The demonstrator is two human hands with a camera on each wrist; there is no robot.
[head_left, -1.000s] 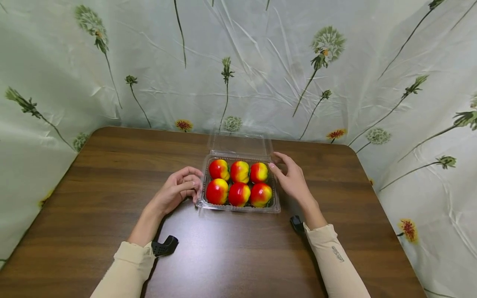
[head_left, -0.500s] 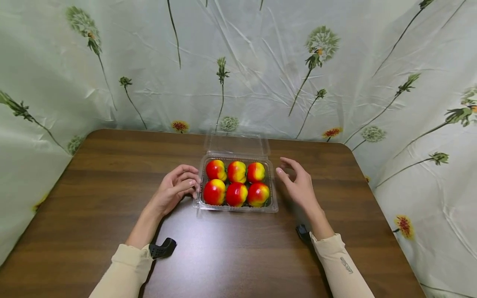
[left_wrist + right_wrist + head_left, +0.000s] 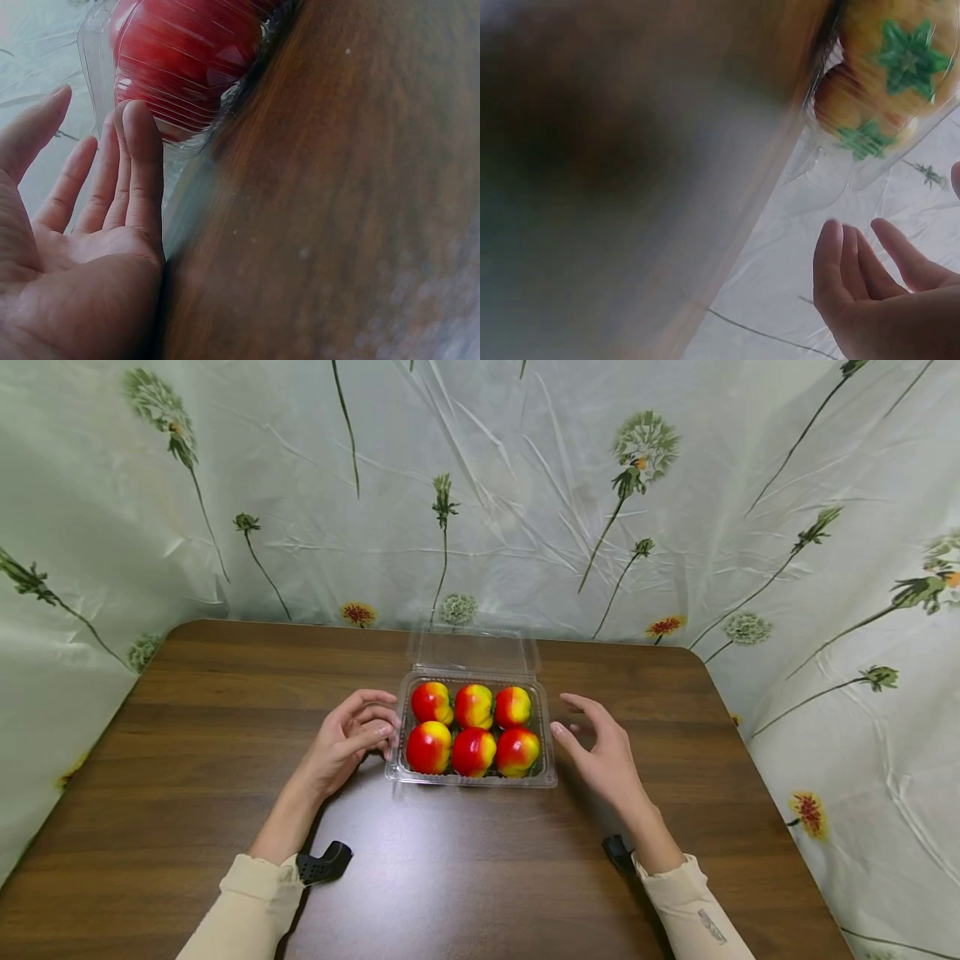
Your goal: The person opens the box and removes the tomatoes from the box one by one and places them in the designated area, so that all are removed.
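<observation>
A clear plastic clamshell box (image 3: 472, 782) sits on the table, its lid (image 3: 475, 653) raised at the back. Inside lie two rows of glossy red-and-yellow fruits (image 3: 473, 752). Green star-shaped leaf tops (image 3: 913, 61) show on them through the box wall in the right wrist view. My left hand (image 3: 348, 737) is at the box's left side, its relaxed fingertips (image 3: 141, 120) right at the ribbed wall and holding nothing. On the other side, my right hand (image 3: 602, 752) has loosely bent fingers, with the thumb tip close to the box's right edge and nothing in its grasp.
The dark wooden table (image 3: 450, 877) has rounded far corners. Behind it hangs a pale curtain (image 3: 510, 477) printed with dandelions and flowers, close to the table's back edge. Black straps (image 3: 325, 862) are on both wrists, below cream sleeves.
My right hand has come away from the box's right rim and moved a little toward me. The left hand stays at the left side. The head view has shifted slightly.
</observation>
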